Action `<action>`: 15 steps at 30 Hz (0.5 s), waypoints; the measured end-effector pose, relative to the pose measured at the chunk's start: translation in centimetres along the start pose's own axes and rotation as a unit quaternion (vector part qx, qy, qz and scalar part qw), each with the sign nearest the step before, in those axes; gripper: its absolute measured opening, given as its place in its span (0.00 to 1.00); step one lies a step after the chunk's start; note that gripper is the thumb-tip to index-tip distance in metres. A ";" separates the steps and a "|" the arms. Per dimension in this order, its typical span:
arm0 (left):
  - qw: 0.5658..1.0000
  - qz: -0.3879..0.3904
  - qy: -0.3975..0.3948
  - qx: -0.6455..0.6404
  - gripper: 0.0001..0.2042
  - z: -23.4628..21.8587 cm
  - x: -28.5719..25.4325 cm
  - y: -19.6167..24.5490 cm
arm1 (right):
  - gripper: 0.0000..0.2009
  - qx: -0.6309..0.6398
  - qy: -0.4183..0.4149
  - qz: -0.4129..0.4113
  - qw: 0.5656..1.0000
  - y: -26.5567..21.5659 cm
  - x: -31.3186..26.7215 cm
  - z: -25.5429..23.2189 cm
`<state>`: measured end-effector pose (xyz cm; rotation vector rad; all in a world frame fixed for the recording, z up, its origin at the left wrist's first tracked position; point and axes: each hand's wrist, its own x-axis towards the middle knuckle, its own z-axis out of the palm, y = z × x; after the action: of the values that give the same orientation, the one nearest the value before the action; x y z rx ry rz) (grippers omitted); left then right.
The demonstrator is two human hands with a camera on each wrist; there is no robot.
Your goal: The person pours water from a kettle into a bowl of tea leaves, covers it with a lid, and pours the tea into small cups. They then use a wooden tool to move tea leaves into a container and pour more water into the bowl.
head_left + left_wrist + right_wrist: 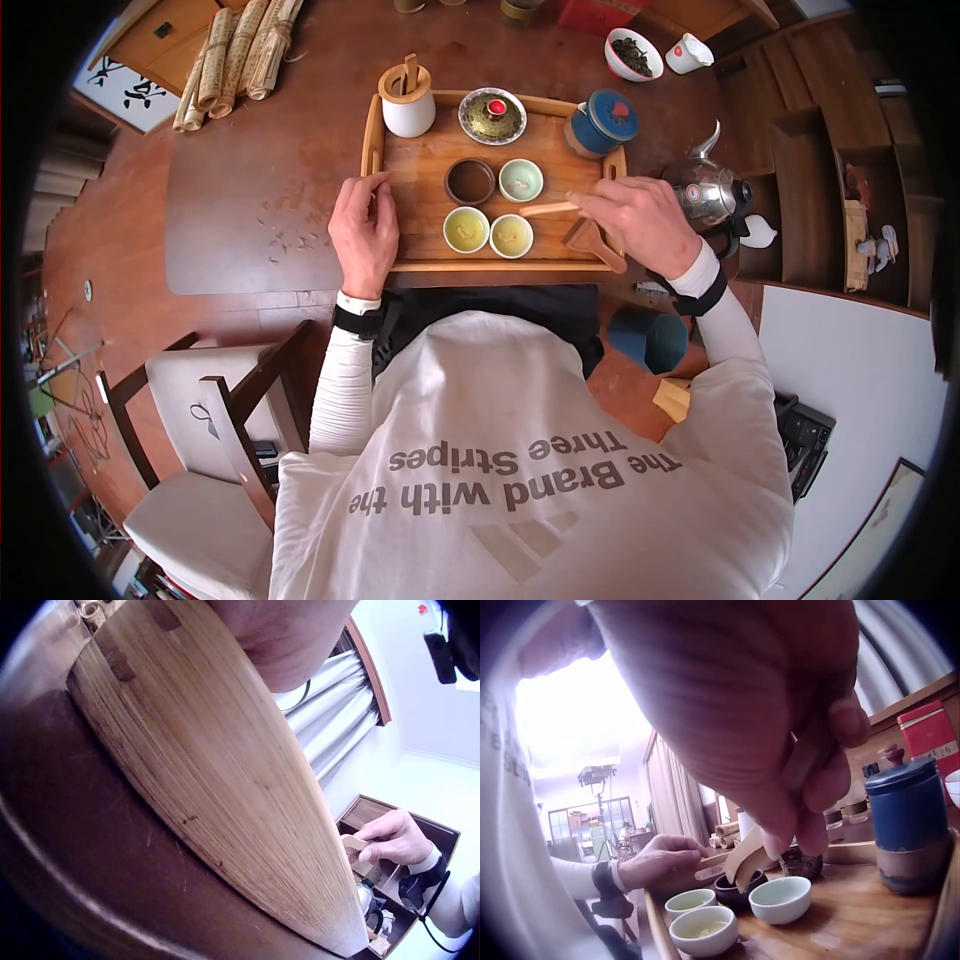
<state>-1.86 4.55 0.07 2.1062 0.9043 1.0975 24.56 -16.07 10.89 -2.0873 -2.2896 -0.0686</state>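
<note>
My right hand pinches light wooden tea tongs. In the head view their tips reach left, just above the two tea-filled cups; from the right wrist they overlap the dark brown cup. Beside that cup is a pale green cup. Closer to me, a left cup and a right cup hold yellow tea. All stand on a wooden tray. My left hand rests at the tray's left rim with loosely bent fingers.
On the tray are a lidded gaiwan, blue canister, white tool holder and brown wooden piece. Right of it stands a metal kettle. Bamboo scrolls and a bowl of tea leaves lie farther back.
</note>
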 end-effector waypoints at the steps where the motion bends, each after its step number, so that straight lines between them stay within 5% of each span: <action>1: 1.000 0.000 -0.002 -0.001 0.06 0.1 0.0 -0.1 | 0.16 0.028 0.002 -0.006 1.000 -0.6 -0.3 0.0; 15: 1.000 0.012 0.008 -0.003 0.06 0.1 0.0 0.0 | 0.16 0.084 -0.001 0.033 0.996 -0.9 0.0 1.7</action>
<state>-1.76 4.57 0.00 2.1116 0.8838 1.1297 23.70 -16.06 9.14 -2.0776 -2.1427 0.1238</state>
